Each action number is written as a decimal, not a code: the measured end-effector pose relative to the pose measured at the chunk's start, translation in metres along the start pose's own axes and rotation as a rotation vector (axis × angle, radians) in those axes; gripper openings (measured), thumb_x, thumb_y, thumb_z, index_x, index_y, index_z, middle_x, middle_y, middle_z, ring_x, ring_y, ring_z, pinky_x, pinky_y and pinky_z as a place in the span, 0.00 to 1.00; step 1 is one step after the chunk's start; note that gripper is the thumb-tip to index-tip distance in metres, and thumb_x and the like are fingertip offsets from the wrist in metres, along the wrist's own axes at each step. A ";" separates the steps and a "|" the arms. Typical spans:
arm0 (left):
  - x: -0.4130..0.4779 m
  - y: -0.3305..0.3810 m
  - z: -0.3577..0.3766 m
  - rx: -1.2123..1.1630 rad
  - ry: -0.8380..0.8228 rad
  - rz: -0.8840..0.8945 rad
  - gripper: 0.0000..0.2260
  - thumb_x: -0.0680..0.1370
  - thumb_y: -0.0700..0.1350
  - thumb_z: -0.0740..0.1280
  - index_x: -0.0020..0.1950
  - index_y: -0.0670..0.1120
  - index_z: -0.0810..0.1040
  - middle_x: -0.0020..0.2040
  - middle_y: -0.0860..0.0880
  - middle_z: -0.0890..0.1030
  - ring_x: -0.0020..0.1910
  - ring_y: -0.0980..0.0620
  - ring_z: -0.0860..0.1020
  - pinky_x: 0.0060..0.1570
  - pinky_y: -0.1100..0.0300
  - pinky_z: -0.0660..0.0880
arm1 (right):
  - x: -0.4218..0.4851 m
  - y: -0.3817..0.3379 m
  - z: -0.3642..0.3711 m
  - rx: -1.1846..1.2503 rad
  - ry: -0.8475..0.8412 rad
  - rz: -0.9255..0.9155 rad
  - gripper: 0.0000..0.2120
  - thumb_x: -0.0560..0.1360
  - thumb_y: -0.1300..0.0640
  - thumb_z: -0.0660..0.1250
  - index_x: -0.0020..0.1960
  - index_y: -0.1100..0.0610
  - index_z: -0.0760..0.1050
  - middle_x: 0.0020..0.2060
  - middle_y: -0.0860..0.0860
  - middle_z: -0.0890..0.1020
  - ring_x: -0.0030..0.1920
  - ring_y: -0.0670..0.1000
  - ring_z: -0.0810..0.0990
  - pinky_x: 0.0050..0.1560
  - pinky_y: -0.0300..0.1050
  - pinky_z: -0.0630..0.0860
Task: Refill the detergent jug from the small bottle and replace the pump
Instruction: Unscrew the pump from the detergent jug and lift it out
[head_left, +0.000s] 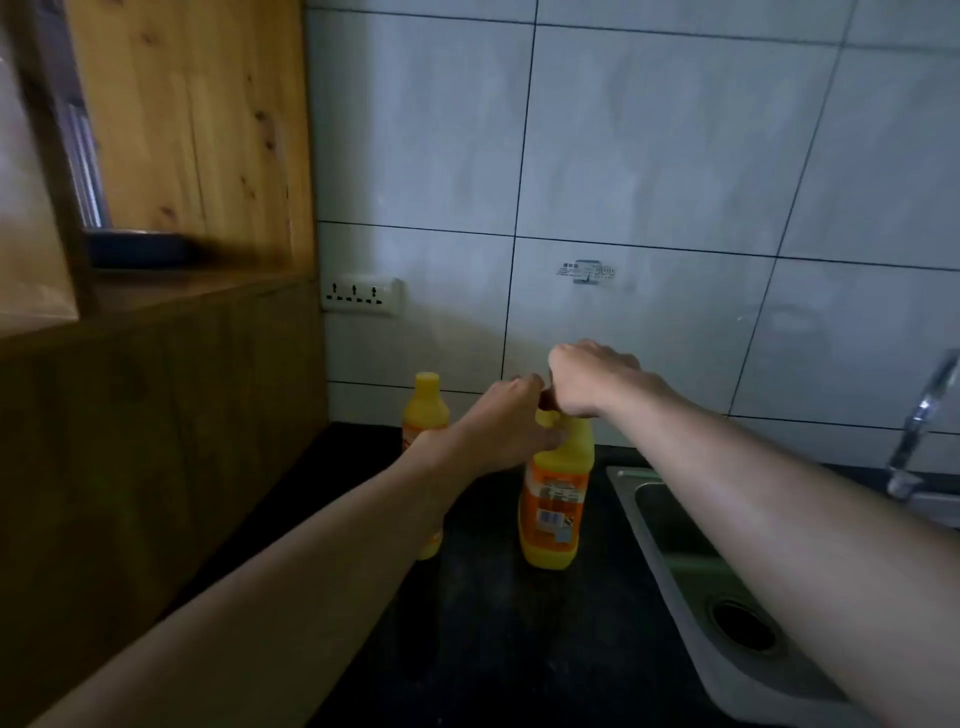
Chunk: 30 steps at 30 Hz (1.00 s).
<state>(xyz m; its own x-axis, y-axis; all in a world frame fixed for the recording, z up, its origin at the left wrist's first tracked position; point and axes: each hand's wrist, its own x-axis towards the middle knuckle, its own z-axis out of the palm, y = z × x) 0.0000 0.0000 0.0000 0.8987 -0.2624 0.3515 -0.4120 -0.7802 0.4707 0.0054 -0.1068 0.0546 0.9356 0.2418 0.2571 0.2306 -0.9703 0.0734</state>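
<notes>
A yellow detergent jug (555, 499) with an orange label stands on the dark counter (493, 634) beside the sink. My left hand (501, 428) grips its shoulder and neck. My right hand (584, 382) is curled round the pump on top of the jug; the pump itself is almost wholly hidden, with only a dark bit showing under the fingers. The small yellow bottle (427, 405) with its yellow cap on stands upright behind my left wrist, close to the tiled wall, its lower half partly hidden by my forearm.
A steel sink (670, 525) with a drain lies right of the jug, with a tap (922, 421) at its far right. A wooden cabinet (156, 395) walls the counter's left side. A wall socket (361, 296) sits above the counter.
</notes>
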 end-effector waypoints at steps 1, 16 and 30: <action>-0.001 0.002 0.002 -0.017 -0.009 0.001 0.19 0.74 0.45 0.70 0.63 0.43 0.71 0.57 0.45 0.78 0.48 0.52 0.74 0.33 0.68 0.66 | 0.000 0.001 0.001 0.005 -0.022 0.002 0.05 0.73 0.63 0.63 0.48 0.58 0.72 0.45 0.57 0.75 0.43 0.59 0.75 0.40 0.50 0.68; 0.007 -0.013 0.064 -0.324 0.096 -0.185 0.28 0.67 0.52 0.76 0.61 0.48 0.67 0.50 0.54 0.73 0.47 0.54 0.75 0.34 0.70 0.68 | 0.016 0.009 0.025 0.229 -0.099 0.078 0.06 0.70 0.65 0.71 0.40 0.59 0.74 0.40 0.57 0.77 0.38 0.59 0.81 0.39 0.52 0.83; -0.002 -0.017 0.076 -0.164 0.259 -0.133 0.26 0.66 0.50 0.77 0.59 0.46 0.71 0.50 0.51 0.77 0.48 0.52 0.78 0.42 0.62 0.74 | 0.011 0.018 0.023 0.482 -0.137 0.237 0.10 0.70 0.60 0.75 0.42 0.63 0.75 0.39 0.59 0.79 0.26 0.56 0.83 0.31 0.47 0.83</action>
<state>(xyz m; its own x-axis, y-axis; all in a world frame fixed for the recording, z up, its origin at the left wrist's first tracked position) 0.0166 -0.0293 -0.0708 0.8867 0.0056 0.4624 -0.3310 -0.6905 0.6431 0.0261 -0.1222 0.0369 0.9956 0.0441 0.0824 0.0753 -0.9001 -0.4292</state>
